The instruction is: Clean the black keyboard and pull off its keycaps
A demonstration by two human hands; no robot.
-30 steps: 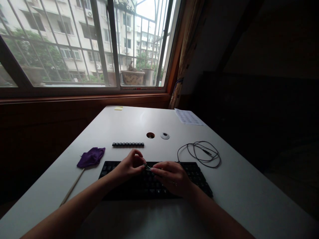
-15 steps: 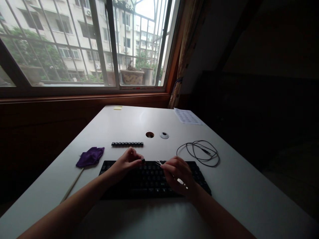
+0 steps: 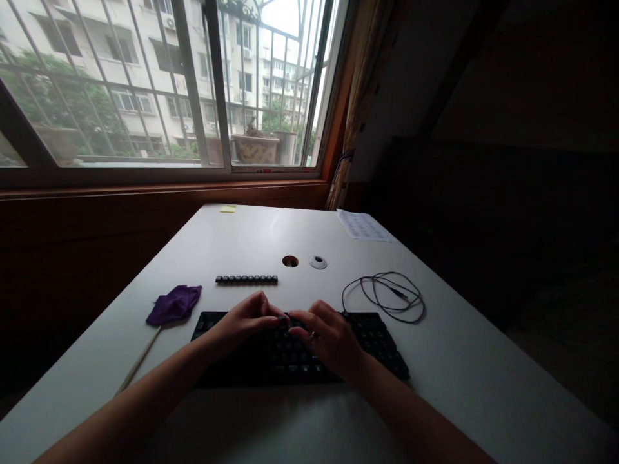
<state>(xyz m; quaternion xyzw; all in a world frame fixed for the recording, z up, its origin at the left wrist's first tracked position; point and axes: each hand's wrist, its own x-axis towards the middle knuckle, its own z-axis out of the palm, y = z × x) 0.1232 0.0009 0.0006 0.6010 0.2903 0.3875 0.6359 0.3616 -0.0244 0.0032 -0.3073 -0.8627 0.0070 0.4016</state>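
A black keyboard lies at the near middle of the white table, under both hands. My left hand is closed in a pinch above its upper rows, on a small black keycap. My right hand is closed and has its fingertips against the left ones. A small shiny bit of the thin two-pronged tool shows between its fingers; the rest is hidden. Beyond the left hand, a row of black keycaps stands on the table.
To the left lies a purple cloth with a pale stick. A coiled black cable rests at the right. Farther back are a table hole, a round grommet, a printed sheet and yellow notes.
My right hand has moved left with the tool, so its fingertips now meet those of my left hand. The tool's pale prongs have gone out of sight. My left hand stays nearly in place.
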